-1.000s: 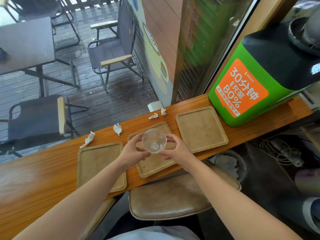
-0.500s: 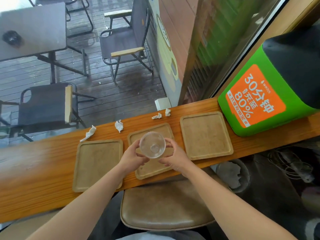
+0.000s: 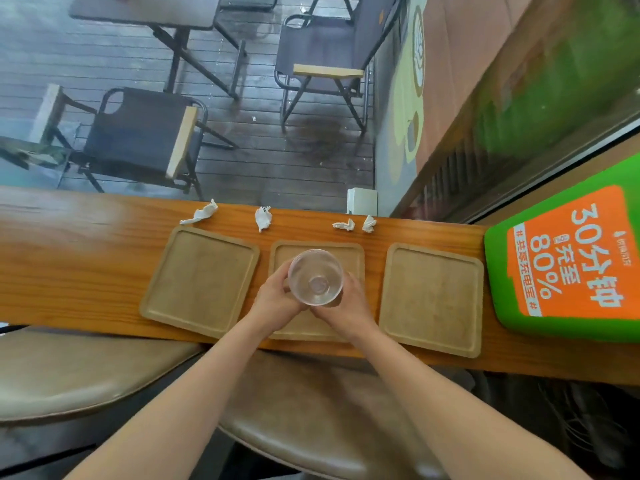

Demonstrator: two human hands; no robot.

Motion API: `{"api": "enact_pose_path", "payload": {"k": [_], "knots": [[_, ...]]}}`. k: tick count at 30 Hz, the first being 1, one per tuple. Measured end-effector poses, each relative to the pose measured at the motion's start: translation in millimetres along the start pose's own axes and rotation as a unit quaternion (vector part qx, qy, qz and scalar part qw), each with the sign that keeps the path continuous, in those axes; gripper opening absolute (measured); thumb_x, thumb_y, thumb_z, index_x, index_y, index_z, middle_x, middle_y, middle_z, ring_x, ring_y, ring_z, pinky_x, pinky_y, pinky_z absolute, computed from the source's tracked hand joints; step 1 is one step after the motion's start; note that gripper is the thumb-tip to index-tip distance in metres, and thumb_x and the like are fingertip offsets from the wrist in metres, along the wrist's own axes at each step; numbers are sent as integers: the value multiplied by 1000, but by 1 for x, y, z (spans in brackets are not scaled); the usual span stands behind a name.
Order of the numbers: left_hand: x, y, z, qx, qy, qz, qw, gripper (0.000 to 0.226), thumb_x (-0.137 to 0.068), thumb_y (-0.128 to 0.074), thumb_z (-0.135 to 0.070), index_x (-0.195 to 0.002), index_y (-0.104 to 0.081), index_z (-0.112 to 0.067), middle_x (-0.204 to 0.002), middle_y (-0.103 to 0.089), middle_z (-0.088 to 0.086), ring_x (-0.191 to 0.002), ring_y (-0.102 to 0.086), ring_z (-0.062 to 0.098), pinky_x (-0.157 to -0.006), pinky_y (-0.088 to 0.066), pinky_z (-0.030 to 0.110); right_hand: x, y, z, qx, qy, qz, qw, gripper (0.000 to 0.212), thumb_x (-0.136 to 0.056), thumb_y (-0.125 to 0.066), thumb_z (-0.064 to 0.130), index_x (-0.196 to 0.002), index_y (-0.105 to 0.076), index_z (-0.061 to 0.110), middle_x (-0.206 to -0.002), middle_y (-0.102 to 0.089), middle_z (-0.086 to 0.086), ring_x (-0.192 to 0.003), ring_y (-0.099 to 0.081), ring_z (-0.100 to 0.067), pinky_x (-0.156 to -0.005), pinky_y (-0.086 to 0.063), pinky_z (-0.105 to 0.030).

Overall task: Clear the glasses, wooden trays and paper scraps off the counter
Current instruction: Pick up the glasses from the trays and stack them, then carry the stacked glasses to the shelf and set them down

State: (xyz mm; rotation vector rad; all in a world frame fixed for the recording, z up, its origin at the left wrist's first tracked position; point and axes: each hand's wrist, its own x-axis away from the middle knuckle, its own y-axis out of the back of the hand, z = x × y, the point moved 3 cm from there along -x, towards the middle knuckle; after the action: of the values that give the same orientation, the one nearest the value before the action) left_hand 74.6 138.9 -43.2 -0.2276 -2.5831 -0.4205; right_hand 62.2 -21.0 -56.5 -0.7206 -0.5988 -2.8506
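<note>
Mid-frame, the left hand (image 3: 277, 299) and right hand (image 3: 346, 303) cup a clear round glass (image 3: 316, 277) above the middle wooden tray (image 3: 353, 252); bare glossy counter (image 3: 69, 258) stretches left.

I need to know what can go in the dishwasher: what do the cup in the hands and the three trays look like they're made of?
The cup looks like clear glass or hard plastic: fully see-through with a glossy rim; the picture can't settle which. The left tray, middle tray and right tray look like pale matte wood or pressed fibre, with a dull, slightly mottled surface and raised rims.
</note>
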Motion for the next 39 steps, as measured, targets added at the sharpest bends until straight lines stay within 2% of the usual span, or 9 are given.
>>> {"api": "enact_pose_path", "payload": {"k": [6, 9, 13, 16, 21, 28, 33, 36, 39], "knots": [[20, 9, -12, 25, -23, 29, 999, 64, -60, -84, -35, -108, -55, -65, -114, -65, -24, -105, -65, 2, -82, -58, 27, 26, 6, 27, -22, 27, -18, 999, 76, -67, -87, 41, -134, -51, 38, -129, -60, 14, -118, -55, -5, -96, -50, -32], [37, 18, -19, 27, -47, 59, 997, 66, -67, -84, -23, -113, -52, -58, -119, -64, -18, -105, -66, 8, -87, -59, 35, 52, 3, 42, -21, 22, -48, 998, 79, -67, -85, 48, -137, -49, 40, -130, -59, 14, -119, -55, -8, -98, -52, -39], [72, 28, -37, 12, -92, 83, 992, 65, -63, -83, -35, -118, -54, -51, -113, -62, -27, -106, -64, 5, -83, -58, 29, 95, -5, 63, -37, 25, -84, 995, 74, -64, -85, 49, -131, -55, 39, -122, -65, 11, -112, -63, -12, -91, -57, -47], [97, 30, -47, -2, -121, 108, 987, 67, -67, -85, -28, -125, -56, -44, -112, -61, -29, -109, -61, 5, -89, -56, 33, 128, -6, 74, -33, 29, -109, 993, 72, -62, -82, 50, -128, -58, 37, -119, -67, 11, -110, -64, -11, -92, -57, -45], [131, 16, -66, -22, -170, 163, 972, 64, -67, -88, -31, -120, -56, -48, -111, -64, -29, -104, -63, -2, -80, -52, 18, 180, 10, 76, -22, -1, -168, 986, 85, -55, -80, 61, -131, -57, 32, -123, -65, 8, -113, -60, -10, -96, -53, -36], [166, -18, -93, -31, -203, 246, 947, 61, -62, -88, -39, -115, -59, -48, -104, -66, -34, -97, -63, -7, -67, -51, 8, 237, 38, 63, -67, -13, -229, 971, 76, -65, -90, 43, -131, -52, 33, -118, -60, 14, -106, -60, -7, -90, -57, -32], [179, -48, -105, -46, -211, 302, 928, 75, -67, -88, -37, -134, -54, -31, -126, -59, -13, -112, -61, 14, -92, -56, 36, 265, 57, 50, -106, -19, -261, 959, 96, -65, -89, 47, -143, -38, 28, -121, -56, 12, -104, -60, -4, -88, -57, -28], [188, -63, -110, -51, -214, 311, 925, 85, -61, -87, -46, -137, -51, -31, -127, -59, -10, -111, -62, 15, -92, -57, 41, 280, 67, 40, -107, -11, -274, 956, 101, -62, -88, 51, -145, -35, 25, -124, -56, 10, -107, -62, -6, -90, -57, -30], [197, -84, -112, -48, -206, 323, 922, 75, -62, -88, -39, -128, -53, -39, -126, -60, -10, -108, -67, 15, -88, -59, 41, 295, 77, 24, -120, -13, -289, 950, 102, -64, -89, 49, -146, -31, 29, -128, -56, 6, -113, -60, -10, -90, -56, -30]]}}
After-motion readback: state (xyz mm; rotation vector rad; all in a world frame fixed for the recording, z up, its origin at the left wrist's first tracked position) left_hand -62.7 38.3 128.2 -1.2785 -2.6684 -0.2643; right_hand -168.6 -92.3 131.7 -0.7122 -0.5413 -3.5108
